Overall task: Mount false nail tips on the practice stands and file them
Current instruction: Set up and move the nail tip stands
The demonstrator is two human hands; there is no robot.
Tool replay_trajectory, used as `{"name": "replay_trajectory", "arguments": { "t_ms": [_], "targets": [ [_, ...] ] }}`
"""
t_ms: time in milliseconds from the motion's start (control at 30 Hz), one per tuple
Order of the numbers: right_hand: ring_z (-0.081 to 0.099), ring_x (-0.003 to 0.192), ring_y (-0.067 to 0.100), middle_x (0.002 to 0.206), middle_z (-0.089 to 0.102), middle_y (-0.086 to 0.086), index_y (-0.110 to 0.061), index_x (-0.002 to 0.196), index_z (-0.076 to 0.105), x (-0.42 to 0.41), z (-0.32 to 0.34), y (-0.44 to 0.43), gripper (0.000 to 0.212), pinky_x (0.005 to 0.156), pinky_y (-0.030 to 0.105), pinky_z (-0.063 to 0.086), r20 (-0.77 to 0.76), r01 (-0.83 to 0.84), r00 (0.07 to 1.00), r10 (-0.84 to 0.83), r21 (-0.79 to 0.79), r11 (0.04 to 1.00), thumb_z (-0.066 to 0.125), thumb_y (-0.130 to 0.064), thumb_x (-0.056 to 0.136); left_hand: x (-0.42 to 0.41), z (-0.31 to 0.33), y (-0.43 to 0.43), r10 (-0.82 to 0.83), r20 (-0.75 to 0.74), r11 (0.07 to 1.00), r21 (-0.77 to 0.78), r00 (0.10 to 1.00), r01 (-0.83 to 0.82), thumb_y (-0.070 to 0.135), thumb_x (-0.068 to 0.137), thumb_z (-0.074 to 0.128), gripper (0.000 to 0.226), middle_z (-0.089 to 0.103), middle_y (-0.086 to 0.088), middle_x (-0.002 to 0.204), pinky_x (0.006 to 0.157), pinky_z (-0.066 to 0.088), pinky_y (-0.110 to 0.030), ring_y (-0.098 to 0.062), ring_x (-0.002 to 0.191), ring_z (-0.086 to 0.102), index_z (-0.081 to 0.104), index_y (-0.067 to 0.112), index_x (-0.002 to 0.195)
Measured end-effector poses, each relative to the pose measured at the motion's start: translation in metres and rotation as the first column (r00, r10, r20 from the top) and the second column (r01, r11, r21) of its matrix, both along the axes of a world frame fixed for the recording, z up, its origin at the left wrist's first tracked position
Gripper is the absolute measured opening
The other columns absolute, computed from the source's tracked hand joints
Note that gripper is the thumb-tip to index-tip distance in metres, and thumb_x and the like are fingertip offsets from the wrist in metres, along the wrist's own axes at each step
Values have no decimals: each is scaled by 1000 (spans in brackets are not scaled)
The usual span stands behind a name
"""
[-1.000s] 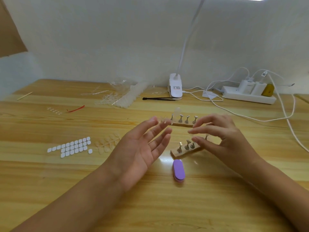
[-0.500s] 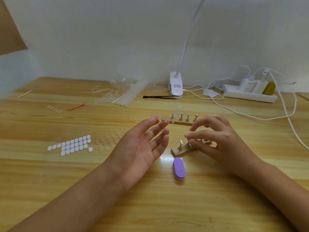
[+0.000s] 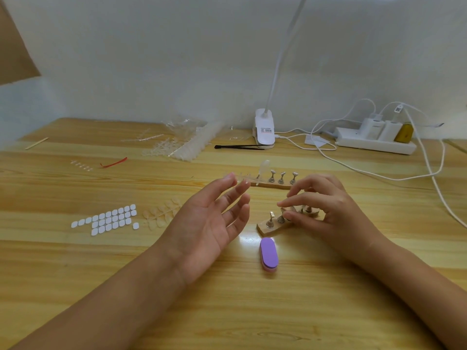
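Note:
Two wooden practice stands with metal pegs lie mid-table. On the far stand (image 3: 274, 184) one peg carries a clear nail tip (image 3: 264, 166). My right hand (image 3: 328, 213) is over the near stand (image 3: 265, 229); its thumb and forefinger pinch what looks like a small clear nail tip (image 3: 290, 210) at a middle peg. To the left of the stands, my left hand (image 3: 212, 223) hovers palm up with straight fingers and holds nothing. A purple nail file block (image 3: 269, 253) lies just in front of the near stand.
White adhesive pads (image 3: 108, 219) and a clear strip of nail tips (image 3: 161, 215) lie to the left. At the back are a pile of clear tips (image 3: 184, 145), black tweezers (image 3: 240, 147), a lamp clip (image 3: 264, 130) and a power strip (image 3: 376, 142) with cables trailing right.
My right hand has come down and nearer, from above the stands to the pegs of the near stand. My left hand has stayed where it was, open.

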State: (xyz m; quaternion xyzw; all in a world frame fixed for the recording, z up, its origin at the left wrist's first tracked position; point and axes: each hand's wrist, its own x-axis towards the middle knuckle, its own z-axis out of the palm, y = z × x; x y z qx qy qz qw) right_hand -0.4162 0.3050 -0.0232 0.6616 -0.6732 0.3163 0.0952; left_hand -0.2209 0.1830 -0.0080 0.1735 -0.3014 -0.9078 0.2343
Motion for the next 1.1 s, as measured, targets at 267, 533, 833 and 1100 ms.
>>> {"name": "replay_trajectory", "arguments": {
  "t_ms": [267, 533, 833, 1100],
  "targets": [
    [50, 114, 13, 105, 64, -12, -25, 96, 75, -3, 10, 5, 26, 96, 13, 32, 260, 14, 966, -7, -24, 1000, 62, -42, 80, 0, -3, -2, -19, 2, 1000, 3, 1000, 19, 22, 73, 79, 29, 71, -6, 107, 69, 57, -26, -16, 81, 66, 64, 15, 98],
    [60, 108, 8, 104, 65, -11, -25, 98, 75, -7, 9, 9, 22, 93, 22, 47, 209, -65, 975, 78, -69, 996, 64, -37, 83, 0, 0, -1, -18, 27, 1000, 7, 999, 18, 23, 71, 77, 31, 72, -4, 101, 67, 57, -24, -14, 78, 65, 63, 17, 98],
    [59, 101, 6, 97, 70, -4, -15, 96, 77, -9, 12, 11, 23, 88, 31, 48, -170, -144, 976, 139, -17, 989, 71, -33, 83, 0, 0, -1, -13, 37, 1000, 10, 999, 13, 24, 72, 76, 28, 71, -3, 98, 68, 56, -23, -13, 77, 64, 63, 16, 95],
    [58, 117, 11, 107, 70, -9, -17, 98, 74, -10, 9, 9, 21, 99, 34, 47, 31, -174, 984, 176, -52, 983, 72, -32, 83, -1, 0, -2, 2, 49, 1000, 7, 999, -2, 25, 66, 79, 35, 71, -2, 96, 66, 56, -23, -12, 76, 64, 63, 16, 96]
  ]
}}
